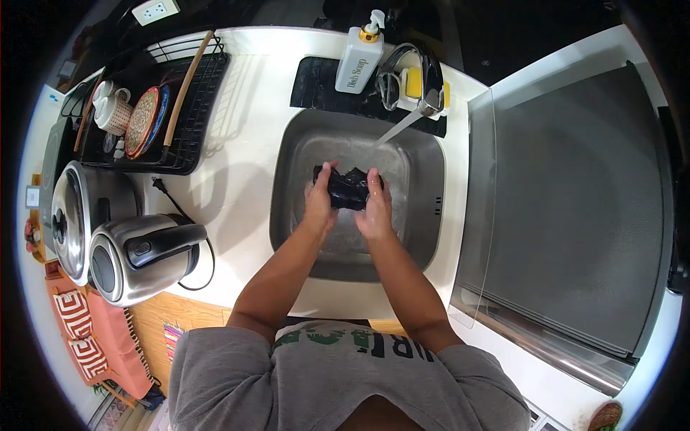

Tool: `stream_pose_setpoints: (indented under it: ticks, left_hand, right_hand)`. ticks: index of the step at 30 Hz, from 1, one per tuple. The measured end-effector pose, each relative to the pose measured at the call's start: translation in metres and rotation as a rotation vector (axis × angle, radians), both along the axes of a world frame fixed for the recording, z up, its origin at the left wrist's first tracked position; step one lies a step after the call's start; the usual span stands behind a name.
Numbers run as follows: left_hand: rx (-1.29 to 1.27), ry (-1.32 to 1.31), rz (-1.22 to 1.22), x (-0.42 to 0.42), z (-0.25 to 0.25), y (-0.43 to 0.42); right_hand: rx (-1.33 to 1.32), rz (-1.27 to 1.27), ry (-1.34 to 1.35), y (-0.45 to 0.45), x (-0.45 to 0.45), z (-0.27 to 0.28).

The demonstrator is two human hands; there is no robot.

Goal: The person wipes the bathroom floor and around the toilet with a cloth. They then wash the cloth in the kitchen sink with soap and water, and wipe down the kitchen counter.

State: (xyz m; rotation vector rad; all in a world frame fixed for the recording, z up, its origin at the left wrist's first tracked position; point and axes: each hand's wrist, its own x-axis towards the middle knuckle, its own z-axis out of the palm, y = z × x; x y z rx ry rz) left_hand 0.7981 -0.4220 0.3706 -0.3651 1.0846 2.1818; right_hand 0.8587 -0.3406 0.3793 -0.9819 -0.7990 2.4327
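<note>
Over the grey sink basin (pixel 287 215), a wet black cloth-like item (pixel 350 192) is stretched between both hands; its exact kind is hard to make out. My left hand (pixel 320 199) grips its left end, thumb on top. At the other end, my right hand (pixel 376 205) has its fingers closed on the same item. Water runs from the faucet (pixel 430 106) in a slanting stream just behind the hands, into the basin.
Behind the sink, a dish soap bottle (pixel 359 61) and a yellow sponge (pixel 415 83) stand on a black mat (pixel 313 82). A dish rack (pixel 188 136) holds cups and plates at left. Nearer are an electric kettle (pixel 136 255) and a large lidded pot (pixel 75 215). A clear panel (pixel 478 215) edges the right.
</note>
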Motion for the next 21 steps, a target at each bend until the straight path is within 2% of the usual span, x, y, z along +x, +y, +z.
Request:
stream_pose_setpoints:
  ticks: [1, 2, 3, 5, 6, 7, 9, 11, 12, 13, 15, 17, 18, 20, 21]
  left_hand:
    - [0.136, -0.179, 0.081, -0.003, -0.004, 0.001]
    - [0.180, -0.260, 0.005, -0.008, -0.010, 0.001]
    - [0.178, -0.260, 0.004, -0.012, -0.011, 0.001]
    - [0.209, -0.414, -0.233, -0.018, -0.008, 0.002]
    - [0.285, -0.244, -0.423, -0.021, -0.004, -0.003]
    - [0.283, -0.246, -0.428, -0.027, -0.006, -0.006]
    - [-0.038, 1.036, -0.953, -0.053, -0.010, -0.006]
    - [-0.221, 1.698, -1.146, -0.062, -0.005, 0.004]
    - [-0.089, 0.923, -1.361, -0.062, 0.006, 0.012]
    - [0.035, 0.133, -1.430, -0.060, 0.016, 0.019]
    - [-0.051, 0.102, -1.507, -0.053, 0.028, 0.029]
    - [-0.231, 0.815, -1.769, -0.047, 0.030, 0.039]
    - [-0.224, 0.810, -1.778, -0.041, 0.029, 0.042]
    - [-0.462, 0.814, -1.911, -0.036, 0.028, 0.047]
    - [-0.456, 0.813, -1.919, -0.031, 0.022, 0.048]
  right_hand:
    - [0.229, -0.037, -0.020, -0.003, -0.001, 0.006]
    - [0.402, -0.027, -0.026, -0.006, -0.002, 0.009]
    - [0.400, -0.029, -0.026, -0.008, -0.003, 0.017]
    - [1.307, 0.103, 0.152, -0.011, -0.004, 0.038]
    - [1.466, 0.124, 0.151, -0.014, -0.004, 0.052]
    - [1.465, 0.120, 0.145, -0.015, -0.004, 0.060]
    - [1.686, 0.279, 0.394, -0.016, -0.002, 0.068]
    - [1.773, 0.344, 0.421, -0.021, 0.004, 0.060]
    - [1.858, 0.413, 0.455, -0.024, 0.006, 0.056]
    - [1.858, 0.410, 0.447, -0.024, 0.008, 0.052]
    - [1.919, 0.507, 0.512, -0.026, 0.011, 0.043]
    - [2.005, 0.587, 0.525, -0.028, 0.012, 0.029]
    - [2.036, 0.610, 0.515, -0.030, 0.013, 0.024]
    - [2.096, 0.683, 0.489, -0.033, 0.014, 0.014]
    - [2.120, 0.737, 0.466, -0.035, 0.016, 0.010]
